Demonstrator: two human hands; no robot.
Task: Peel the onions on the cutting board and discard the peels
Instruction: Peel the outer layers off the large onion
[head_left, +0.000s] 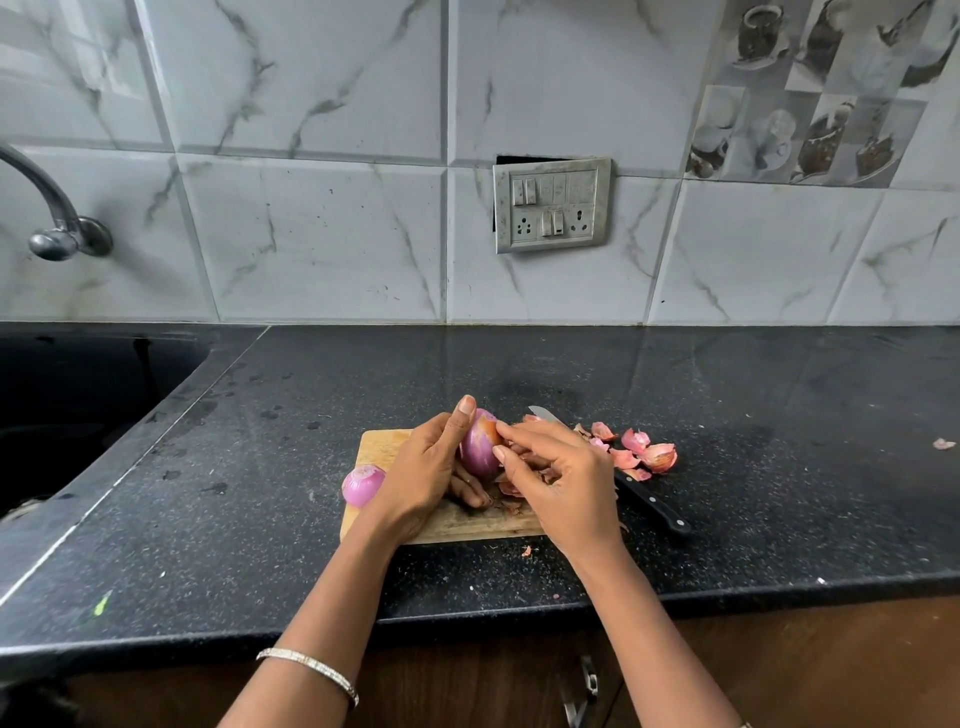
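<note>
**Onion Held Over the Board, Skin Half Off**

Here, the left hand gripped an onion just above the board, thumb up along its far side and fingers curled beneath it. The onion stood roughly upright, purple and glossy where bare, with a patch of tan skin at its upper right. The right hand pinched at that patch, its fingertips touching the onion and the other fingers curled, with loose skin bunched under the palm.

A second onion, already peeled, sat at the board's left edge, touching it. Scraps of peel lay on the board beneath the hands. A heap of peels lay on the counter just right of the board. A knife rested between that heap and the board, its black handle pointing toward the person and its blade tip showing beyond the right hand. One stray peel lay on the counter just in front of the board, another well off to the right. A sink sat well left of the board, and a switch plate hung on the tiled wall behind it.
</note>
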